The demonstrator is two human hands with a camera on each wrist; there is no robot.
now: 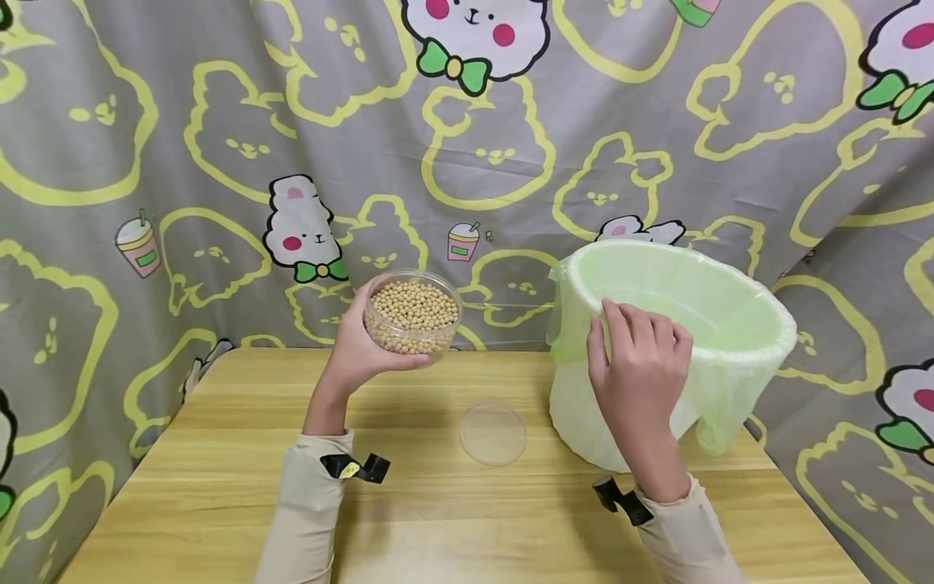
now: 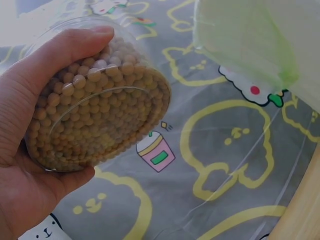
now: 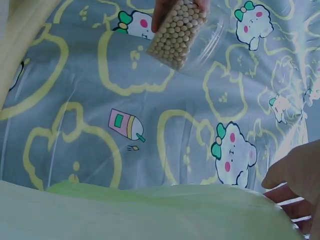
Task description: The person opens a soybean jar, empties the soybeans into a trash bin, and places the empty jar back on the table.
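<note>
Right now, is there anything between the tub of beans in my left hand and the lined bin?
Nothing visible blocks it. The tub of beans is held up in the left hand, open-topped, its lid lying on the table. The right hand only holds the bin at its near rim.

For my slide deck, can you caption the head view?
Left hand holds an open tub of soybeans while right hand grips the lined bin's rim.
</note>
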